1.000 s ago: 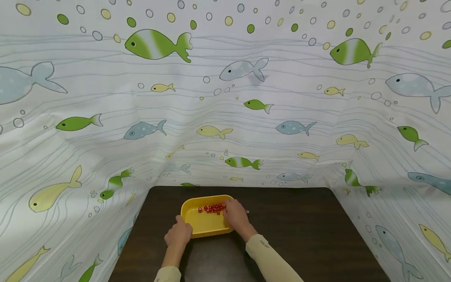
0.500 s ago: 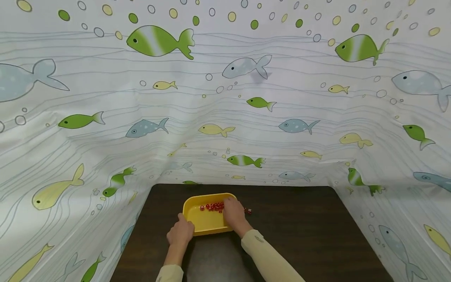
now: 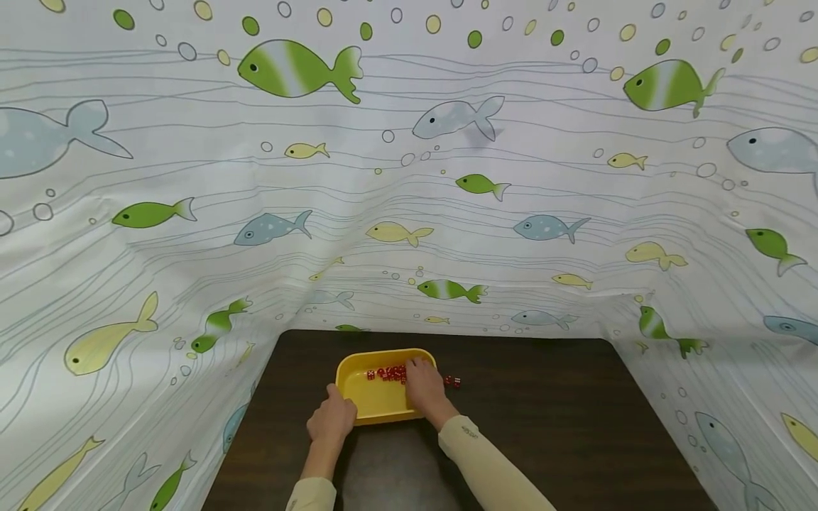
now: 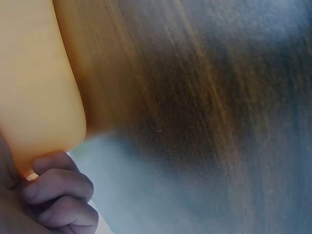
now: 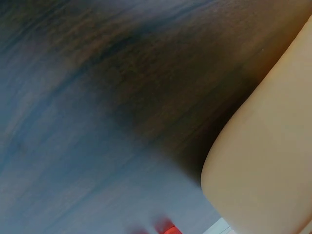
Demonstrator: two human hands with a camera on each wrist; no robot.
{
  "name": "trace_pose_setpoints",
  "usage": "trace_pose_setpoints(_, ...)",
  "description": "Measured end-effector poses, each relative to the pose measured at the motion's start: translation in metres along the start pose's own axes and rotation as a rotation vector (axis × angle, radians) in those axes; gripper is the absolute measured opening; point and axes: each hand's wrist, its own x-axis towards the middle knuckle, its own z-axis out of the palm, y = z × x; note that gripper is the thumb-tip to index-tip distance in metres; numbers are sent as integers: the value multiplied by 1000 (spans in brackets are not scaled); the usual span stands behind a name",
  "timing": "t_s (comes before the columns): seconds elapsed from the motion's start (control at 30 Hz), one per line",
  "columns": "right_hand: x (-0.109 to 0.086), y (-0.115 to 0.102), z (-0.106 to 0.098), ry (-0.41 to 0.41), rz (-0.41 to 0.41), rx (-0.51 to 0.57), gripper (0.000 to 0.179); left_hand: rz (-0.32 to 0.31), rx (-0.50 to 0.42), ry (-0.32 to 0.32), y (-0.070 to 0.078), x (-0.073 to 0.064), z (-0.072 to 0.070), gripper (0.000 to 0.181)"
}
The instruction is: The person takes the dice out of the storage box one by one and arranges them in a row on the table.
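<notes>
A shallow yellow tray [image 3: 382, 407] sits on the dark table in the head view. Red dice [image 3: 391, 372] with white dots lie bunched along its far side. My left hand [image 3: 332, 417] grips the tray's near left end; in the left wrist view, its curled fingers [image 4: 63, 187] lie against the tray's underside. My right hand [image 3: 424, 389] reaches over the right end, its fingers down at the far right corner beside the dice. Its fingertips are hidden, and I cannot tell what they hold. Just right of that hand, a few dice [image 3: 454, 382] lie outside the tray.
The dark wood-grain table [image 3: 543, 419] extends on both sides of the tray, with a greyish sheen [image 3: 393, 472] in front of it. A white fish-print sheet [image 3: 409, 206] surrounds the table at the back and sides.
The head view has shifted slightly, so everything appears a little further right. The hands, tray and bunched dice keep nearly the same places relative to each other.
</notes>
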Motion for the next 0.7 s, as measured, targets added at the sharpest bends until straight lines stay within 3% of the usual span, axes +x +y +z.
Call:
trace_pose_setpoints(0.27, 0, -3, -1, -45, 9, -35, 35, 0, 5, 7, 1, -1, 0, 49)
trace_pose_setpoints(0.7, -4, 2, -5, 35, -37, -47, 16, -5, -13, 2, 1, -3, 0, 47)
